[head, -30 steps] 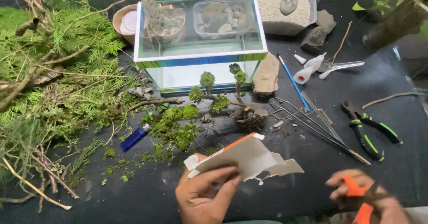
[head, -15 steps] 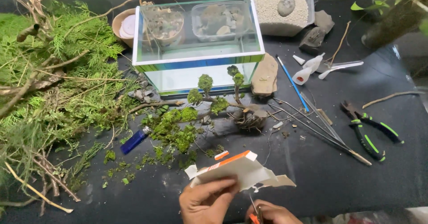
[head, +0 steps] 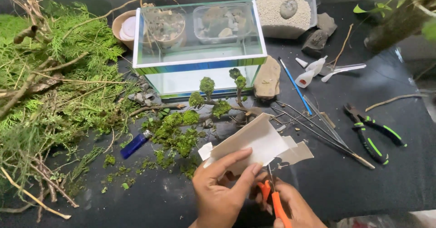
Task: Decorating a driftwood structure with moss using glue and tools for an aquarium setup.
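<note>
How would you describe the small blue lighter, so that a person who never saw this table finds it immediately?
Start at the rectangular glass tank at the back of the black table. Move toward the near edge, to the patch of green moss clumps in front of the tank. The small blue lighter lies just left of the moss, the only smooth blue plastic object among green plant pieces.

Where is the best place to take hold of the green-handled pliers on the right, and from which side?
Probably grip the pliers by the two green-and-black handles, coming from above. They lie flat on the black table, handles pointing to the near right with free space around them.
</note>
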